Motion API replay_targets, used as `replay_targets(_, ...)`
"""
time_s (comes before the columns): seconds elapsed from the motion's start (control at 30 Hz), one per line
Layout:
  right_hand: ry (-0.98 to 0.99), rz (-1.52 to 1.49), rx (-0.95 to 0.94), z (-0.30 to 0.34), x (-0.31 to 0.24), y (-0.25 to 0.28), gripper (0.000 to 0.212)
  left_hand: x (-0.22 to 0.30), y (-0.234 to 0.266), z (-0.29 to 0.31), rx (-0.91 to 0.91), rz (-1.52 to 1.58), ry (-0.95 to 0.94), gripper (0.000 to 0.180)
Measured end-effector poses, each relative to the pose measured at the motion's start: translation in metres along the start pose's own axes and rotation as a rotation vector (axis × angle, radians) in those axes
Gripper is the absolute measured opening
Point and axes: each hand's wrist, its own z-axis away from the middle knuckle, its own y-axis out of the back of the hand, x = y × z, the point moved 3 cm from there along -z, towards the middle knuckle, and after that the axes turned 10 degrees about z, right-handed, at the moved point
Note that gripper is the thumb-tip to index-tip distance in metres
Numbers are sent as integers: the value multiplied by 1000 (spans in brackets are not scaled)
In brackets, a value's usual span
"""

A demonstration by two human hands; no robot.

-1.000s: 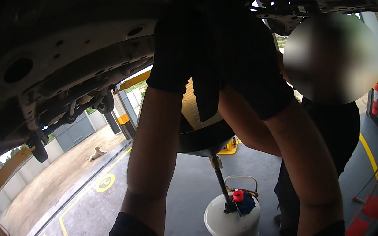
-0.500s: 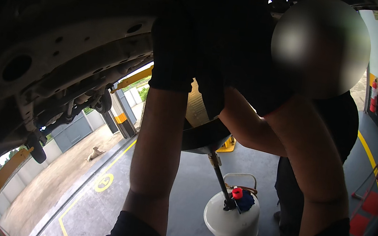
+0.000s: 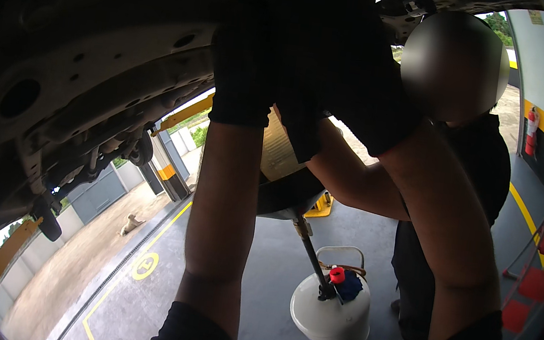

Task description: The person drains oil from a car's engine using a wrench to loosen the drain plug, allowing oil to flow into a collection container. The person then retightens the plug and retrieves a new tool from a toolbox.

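Both my arms are raised under the dark underside of a vehicle (image 3: 102, 88). My left hand (image 3: 246, 78), in a black glove, reaches up against the underside; its fingers are lost in shadow. My right hand (image 3: 377, 111), also black-gloved, is up to the right of it, fingers equally hidden. Between my arms comes the bare forearm (image 3: 353, 173) of a person facing me, whose black-gloved hand (image 3: 301, 129) is near mine. Below the hands is the black drain pan (image 3: 282, 198) with a ribbed tan surface (image 3: 281, 147) above it.
A pole (image 3: 310, 249) joins the drain pan to a white round tank (image 3: 328, 320) with a red cap and a blue cloth. The person stands at right. Farther right are red-stepped steps (image 3: 534, 284) and a fire extinguisher (image 3: 532, 130). Yellow lift arms (image 3: 11, 250) show at left.
The view has shifted slightly. The person's head has moved lower and a little left. My hands stay raised at about the same place under the vehicle.
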Motion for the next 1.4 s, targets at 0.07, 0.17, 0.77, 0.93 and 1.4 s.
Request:
replay_targets(0.07, 50, 128, -6, 0, -3, 3, 15, 8, 1, 0, 1, 43, 20, 36)
replay_targets(0.17, 42, 26, 8, 0, 12, 0, 16, 14, -7, -1, -48, 458, 78, 36)
replay_targets(0.77, -148, -278, 30, 4, 11, -4, 18, 15, -2, -1, 42, 141, -2, 36)
replay_targets(0.93, -206, -317, 82, 9, 1, 2, 19, 9, -2, -1, 38, 90, -20, 36)
replay_targets(1.4, -18, -172, 56, 10, 3, -8, 23, 6, -5, 1, 41, 1, -59, 37)
